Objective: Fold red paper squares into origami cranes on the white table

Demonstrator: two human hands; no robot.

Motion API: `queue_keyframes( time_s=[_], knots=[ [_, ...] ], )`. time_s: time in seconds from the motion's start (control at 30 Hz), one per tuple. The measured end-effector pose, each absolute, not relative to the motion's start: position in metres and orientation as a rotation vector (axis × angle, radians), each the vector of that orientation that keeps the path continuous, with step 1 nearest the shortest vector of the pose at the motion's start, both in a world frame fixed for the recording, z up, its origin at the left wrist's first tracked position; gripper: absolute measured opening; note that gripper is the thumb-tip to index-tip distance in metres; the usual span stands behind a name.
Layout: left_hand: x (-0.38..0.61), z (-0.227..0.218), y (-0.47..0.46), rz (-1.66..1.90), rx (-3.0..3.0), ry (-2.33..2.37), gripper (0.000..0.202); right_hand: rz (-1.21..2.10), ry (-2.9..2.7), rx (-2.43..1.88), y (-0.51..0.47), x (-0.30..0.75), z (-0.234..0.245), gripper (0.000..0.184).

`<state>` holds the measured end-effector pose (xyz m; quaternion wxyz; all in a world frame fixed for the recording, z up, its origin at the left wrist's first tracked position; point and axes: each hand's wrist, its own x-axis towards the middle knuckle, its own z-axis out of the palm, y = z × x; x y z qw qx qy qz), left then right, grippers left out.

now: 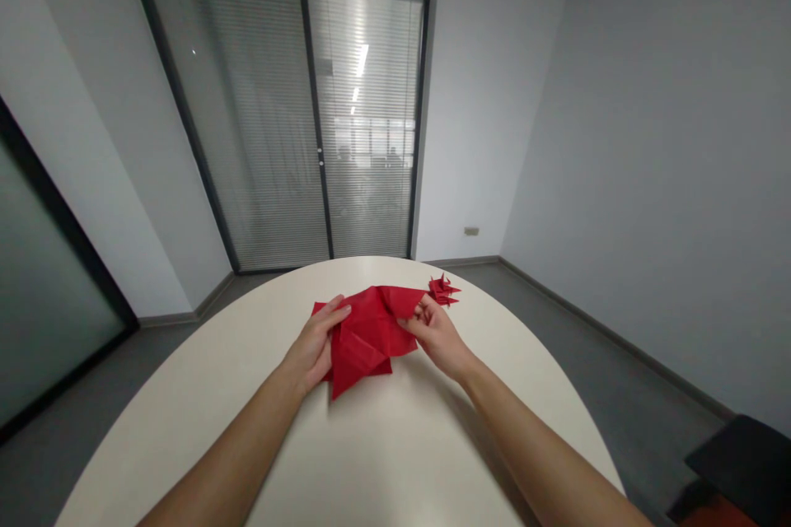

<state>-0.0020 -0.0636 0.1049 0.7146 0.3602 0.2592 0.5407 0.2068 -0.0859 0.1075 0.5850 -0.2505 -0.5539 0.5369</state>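
A creased sheet of red paper is held up just above the table, its folds catching the light and one corner pointing down toward me. My left hand grips its left side, thumb on top and the other fingers partly hidden. My right hand pinches the right edge between thumb and fingers. Beneath the creased sheet, more flat red paper shows at the lower edge and at the left; I cannot tell how many sheets. Beyond my right hand lie small folded red paper pieces with pointed tips.
The round cream table carries all the paper. A dark chair stands at the lower right. Behind the table are a glass door with blinds, pale walls and a grey floor.
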Motion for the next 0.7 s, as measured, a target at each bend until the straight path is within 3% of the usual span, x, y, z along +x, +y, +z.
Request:
queue_keyframes(
  time_s=[0.1,0.3,0.7],
  knots=[
    [-0.002,0.109,-0.066,1.272,0.854,0.535,0.048,1.324,-1.206,-0.606,-0.088,0.206,0.11,0.041],
    [-0.004,0.115,-0.069,1.29,0.906,0.588,0.046,1.508,-1.149,-0.682,-0.094,0.206,0.121,0.034],
    [-0.007,0.122,-0.068,1.383,0.858,0.736,0.04,1.423,-1.175,-0.728,-0.083,0.212,0.11,0.037]
  ],
)
